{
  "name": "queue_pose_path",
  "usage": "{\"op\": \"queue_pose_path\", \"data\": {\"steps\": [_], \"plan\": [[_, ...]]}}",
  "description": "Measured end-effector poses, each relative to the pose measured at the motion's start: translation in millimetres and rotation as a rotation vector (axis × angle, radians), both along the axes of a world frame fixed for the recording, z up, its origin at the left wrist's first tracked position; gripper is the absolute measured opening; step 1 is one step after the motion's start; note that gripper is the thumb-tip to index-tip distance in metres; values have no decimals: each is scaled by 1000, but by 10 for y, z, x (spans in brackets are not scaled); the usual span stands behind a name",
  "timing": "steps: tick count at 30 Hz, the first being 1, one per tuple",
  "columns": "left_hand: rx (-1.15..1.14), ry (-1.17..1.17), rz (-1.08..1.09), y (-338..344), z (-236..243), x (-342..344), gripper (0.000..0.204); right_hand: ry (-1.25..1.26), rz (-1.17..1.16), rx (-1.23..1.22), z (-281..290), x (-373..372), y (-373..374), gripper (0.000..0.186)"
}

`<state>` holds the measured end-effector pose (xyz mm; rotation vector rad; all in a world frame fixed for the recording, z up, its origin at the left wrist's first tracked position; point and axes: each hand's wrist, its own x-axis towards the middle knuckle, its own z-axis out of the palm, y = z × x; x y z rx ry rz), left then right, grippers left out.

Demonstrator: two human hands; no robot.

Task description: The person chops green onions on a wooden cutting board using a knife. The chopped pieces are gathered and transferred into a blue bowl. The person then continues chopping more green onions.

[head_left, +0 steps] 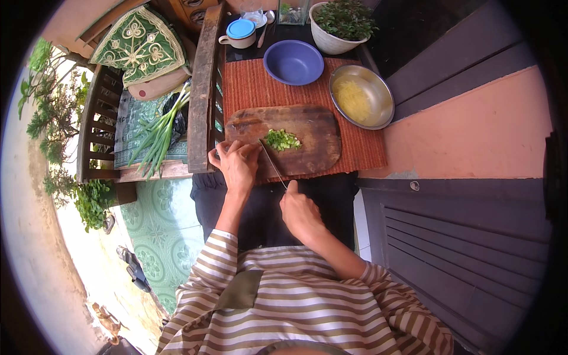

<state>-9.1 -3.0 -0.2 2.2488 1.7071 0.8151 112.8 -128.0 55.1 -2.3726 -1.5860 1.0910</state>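
A knife [273, 161] is gripped by its handle in my right hand [300, 212], its blade slanting across the near part of a worn wooden cutting board [319, 130]. The tip lies beside a small heap of chopped green onion [282, 139]. My left hand [238, 165] rests at the board's near left corner, fingers bent and closed just left of the blade. Whatever those fingers pinch is hidden beneath them.
Behind the board, a blue plastic bowl [294, 62] and a steel bowl [378, 97] with pale yellow shreds sit on an orange-brown woven mat [242, 83]. A lidded mug [239, 35] and potted plant [337, 29] stand farther back. Whole green onions [163, 133] lie on the bench at left.
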Motion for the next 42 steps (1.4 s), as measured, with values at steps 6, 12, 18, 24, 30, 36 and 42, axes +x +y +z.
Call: {"op": "queue_pose_path", "data": {"steps": [6, 12, 18, 24, 30, 36, 42], "plan": [[-27, -3, 61, 7, -6, 9, 13, 27, -3, 10, -30, -6, -13, 26], [-22, -9, 72, 24, -19, -7, 14, 21, 20, -44, 194, 51, -156, 22], [46, -2, 26, -39, 23, 20, 10, 67, 37, 29, 314, 157, -153, 24], [30, 16, 18, -32, 9, 1, 11, 76, 23, 63, 258, 68, -67, 25], [13, 12, 15, -29, 16, -10, 11, 57, 8, 29, 155, 48, -16, 26], [-10, 2, 33, -37, 13, -8, 11, 13, 35, -13, 35, 4, 14, 26], [-28, 23, 75, -32, 27, 7, 12, 29, 40, -33, 76, -5, 15, 25]]}}
